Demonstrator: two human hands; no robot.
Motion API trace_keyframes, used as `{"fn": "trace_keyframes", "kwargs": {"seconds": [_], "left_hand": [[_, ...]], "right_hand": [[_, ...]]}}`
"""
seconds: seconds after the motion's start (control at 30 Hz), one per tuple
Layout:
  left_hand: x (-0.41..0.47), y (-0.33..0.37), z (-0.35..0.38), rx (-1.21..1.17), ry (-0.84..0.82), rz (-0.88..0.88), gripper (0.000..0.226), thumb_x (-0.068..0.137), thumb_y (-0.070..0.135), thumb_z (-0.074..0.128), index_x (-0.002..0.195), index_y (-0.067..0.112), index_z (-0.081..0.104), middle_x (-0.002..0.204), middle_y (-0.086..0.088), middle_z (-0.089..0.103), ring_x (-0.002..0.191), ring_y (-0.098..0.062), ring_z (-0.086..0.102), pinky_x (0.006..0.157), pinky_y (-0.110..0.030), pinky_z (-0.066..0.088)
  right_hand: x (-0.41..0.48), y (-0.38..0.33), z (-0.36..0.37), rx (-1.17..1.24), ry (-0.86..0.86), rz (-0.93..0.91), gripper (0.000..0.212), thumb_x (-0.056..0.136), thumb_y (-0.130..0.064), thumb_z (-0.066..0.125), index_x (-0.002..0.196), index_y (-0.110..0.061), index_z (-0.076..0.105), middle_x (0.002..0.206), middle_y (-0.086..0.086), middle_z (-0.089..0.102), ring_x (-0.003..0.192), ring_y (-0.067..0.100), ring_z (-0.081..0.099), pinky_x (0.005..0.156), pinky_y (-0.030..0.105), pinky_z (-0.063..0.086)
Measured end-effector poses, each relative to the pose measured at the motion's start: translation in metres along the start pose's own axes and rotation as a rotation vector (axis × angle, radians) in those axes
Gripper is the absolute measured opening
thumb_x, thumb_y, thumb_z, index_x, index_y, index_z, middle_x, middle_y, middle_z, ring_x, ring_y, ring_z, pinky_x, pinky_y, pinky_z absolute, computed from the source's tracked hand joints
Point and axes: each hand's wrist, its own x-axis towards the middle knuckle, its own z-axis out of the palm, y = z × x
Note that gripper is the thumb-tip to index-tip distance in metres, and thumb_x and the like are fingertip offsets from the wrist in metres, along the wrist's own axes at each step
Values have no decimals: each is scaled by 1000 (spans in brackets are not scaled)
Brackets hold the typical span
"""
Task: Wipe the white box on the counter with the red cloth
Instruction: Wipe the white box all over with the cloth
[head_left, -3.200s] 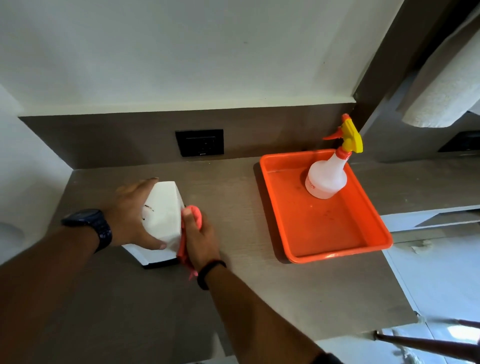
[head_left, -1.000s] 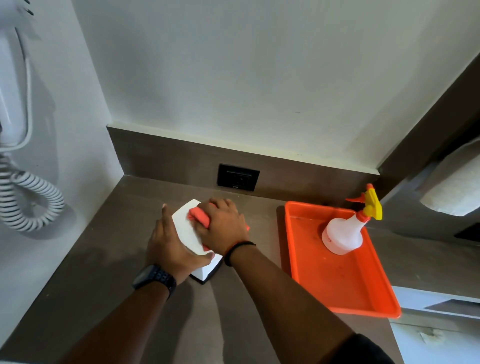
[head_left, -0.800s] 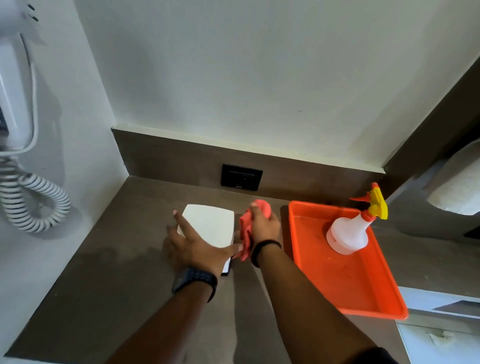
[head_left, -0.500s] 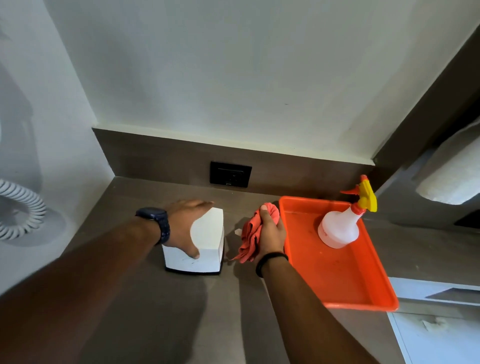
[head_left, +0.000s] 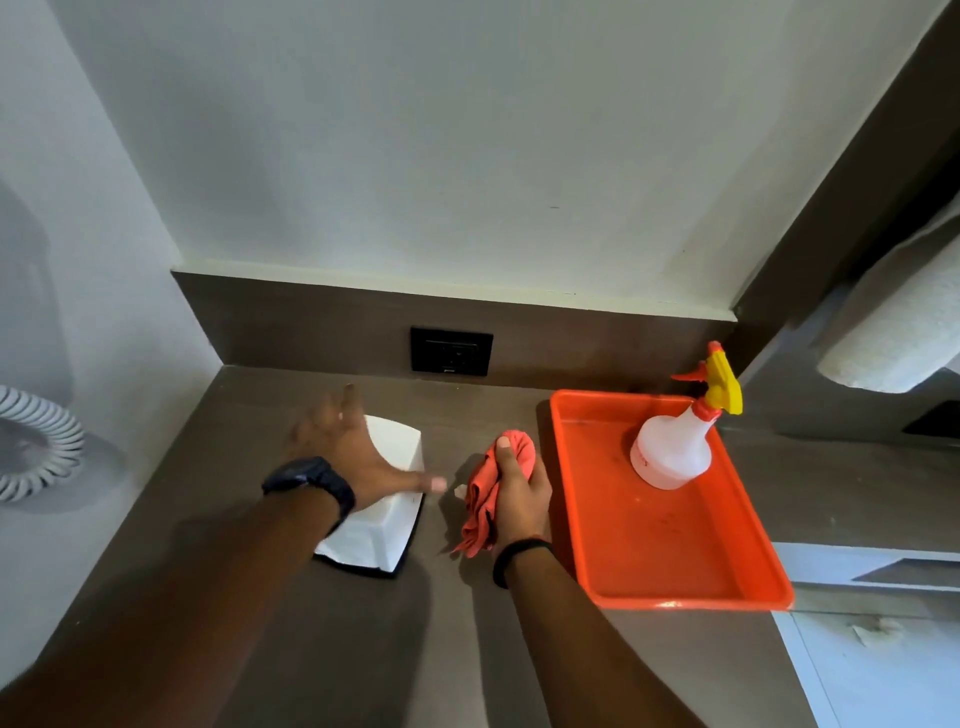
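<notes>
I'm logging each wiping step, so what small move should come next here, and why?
Probably bring the right hand leftward to press the red cloth onto the white box. The cloth is bunched in that hand's grip beside the box, apart from it, while the left hand lies spread over the box.

Hotel-style room: wood-look desk (head_left: 322, 649), black wall socket (head_left: 451, 350), coiled appliance cord (head_left: 36, 441), rolled white towel (head_left: 893, 332)

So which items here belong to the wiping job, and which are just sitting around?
Job:
white box, under the left hand
red cloth, bunched in the right hand

Lying about:
orange tray
spray bottle in it
coiled cord
wall socket
</notes>
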Motion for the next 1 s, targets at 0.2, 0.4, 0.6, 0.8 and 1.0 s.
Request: {"fn": "trace_keyframes", "kwargs": {"seconds": [0.2,0.4,0.6,0.8,1.0], "left_hand": [[19,-21,-24,491,-353,525,164,24,87,68,143,26,-28,160,2,-20,145,-22,-21,119,-44,-7],[21,-26,-10,461,-221,636,148,35,79,67,148,20,-9,160,-1,7,147,-20,6,120,-37,3],[26,-29,-5,435,-174,651,143,30,85,60,146,23,4,154,1,24,140,-20,23,120,-41,17],[28,-32,-4,407,-159,683,139,34,87,60,146,23,8,152,2,28,138,-20,28,119,-42,18],[29,-32,-3,385,-126,693,133,28,83,62,141,24,22,142,5,38,129,-18,37,115,-40,26]], "right_hand": [[-18,26,6,-56,-47,-16,10,92,-28,71,96,-18,71,105,29,74,90,38,68,92,61,58],[-17,37,29,-163,-208,-165,10,99,-26,64,99,-19,70,94,0,72,85,7,68,86,33,57],[-8,85,54,-179,-154,-90,54,70,-90,55,109,-54,63,128,-3,68,121,20,65,108,52,51],[-41,93,48,-82,-115,-55,57,62,-95,53,105,-58,62,124,-8,69,117,19,67,103,52,55],[-23,50,68,-152,-125,-205,27,89,-61,55,93,-37,67,108,3,71,106,21,67,102,50,53]]}}
